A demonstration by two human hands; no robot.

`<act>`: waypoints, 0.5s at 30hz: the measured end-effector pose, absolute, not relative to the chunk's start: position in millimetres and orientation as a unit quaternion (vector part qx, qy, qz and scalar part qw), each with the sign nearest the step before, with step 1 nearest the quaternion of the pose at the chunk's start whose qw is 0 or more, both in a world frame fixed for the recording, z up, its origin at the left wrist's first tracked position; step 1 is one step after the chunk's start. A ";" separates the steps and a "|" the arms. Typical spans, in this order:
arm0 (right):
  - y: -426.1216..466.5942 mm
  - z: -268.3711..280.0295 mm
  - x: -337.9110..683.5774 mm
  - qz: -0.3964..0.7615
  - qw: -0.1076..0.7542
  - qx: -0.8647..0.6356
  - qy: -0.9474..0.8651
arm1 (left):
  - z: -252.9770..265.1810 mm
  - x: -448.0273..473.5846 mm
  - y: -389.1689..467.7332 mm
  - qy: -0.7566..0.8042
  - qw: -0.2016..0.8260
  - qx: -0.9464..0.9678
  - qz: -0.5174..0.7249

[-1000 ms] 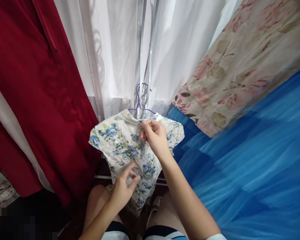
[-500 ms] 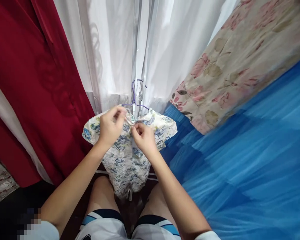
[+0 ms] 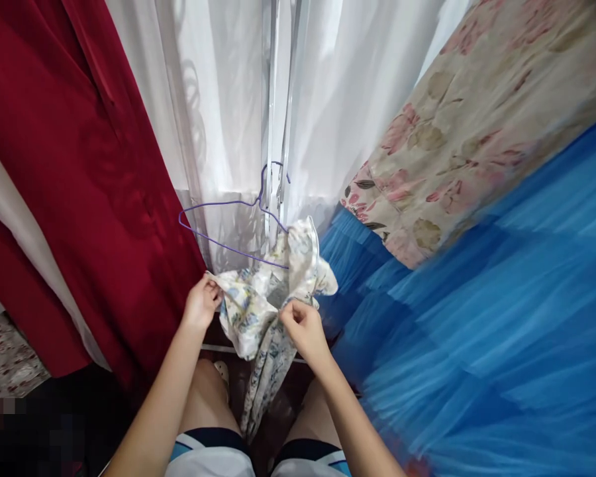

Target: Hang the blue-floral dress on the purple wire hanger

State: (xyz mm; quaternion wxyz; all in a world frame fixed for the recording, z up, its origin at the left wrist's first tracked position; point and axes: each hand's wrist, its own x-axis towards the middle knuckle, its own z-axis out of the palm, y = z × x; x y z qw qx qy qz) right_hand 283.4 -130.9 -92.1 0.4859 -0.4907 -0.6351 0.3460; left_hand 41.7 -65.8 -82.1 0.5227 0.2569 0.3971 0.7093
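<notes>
A white blouse with a blue floral print (image 3: 246,311) hangs by one shoulder from a purple wire hanger (image 3: 218,204). The hanger's left arm is bare, while its right end goes into the blouse's shoulder. My left hand (image 3: 202,301) pinches the freed shoulder edge, below the hanger's left side. Lower down and to the right, my right hand (image 3: 302,324) is closed on the blouse's front edge. The lower part of the blouse droops in folds between my knees. The hanger's hook rests on a metal stand (image 3: 277,99).
A red curtain-like cloth (image 3: 104,185) hangs on the left and white drapes (image 3: 228,99) at the back. To the right are a beige floral cloth (image 3: 457,159) and blue tulle (image 3: 467,331). My thighs (image 3: 208,397) lie below the blouse.
The blouse's left shoulder has come off the hanger, baring the hanger's left arm. My left hand has moved down and left with the cloth; my right hand has moved down and slightly right.
</notes>
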 end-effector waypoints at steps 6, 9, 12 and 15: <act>-171.4 -124.1 315.6 0.326 0.451 -0.478 -0.680 | -72.8 125.4 -123.2 0.317 0.550 0.472 0.611; -186.0 -115.4 308.5 0.365 0.446 -0.417 -0.703 | -51.6 152.9 -148.8 0.295 0.495 0.652 0.494; -192.3 -101.6 303.2 0.425 0.450 -0.406 -0.673 | -34.5 158.5 -156.7 0.290 0.390 0.755 0.440; -198.6 -80.9 310.6 0.470 0.385 -0.391 -0.692 | -33.8 148.1 -152.6 0.236 0.436 0.795 0.349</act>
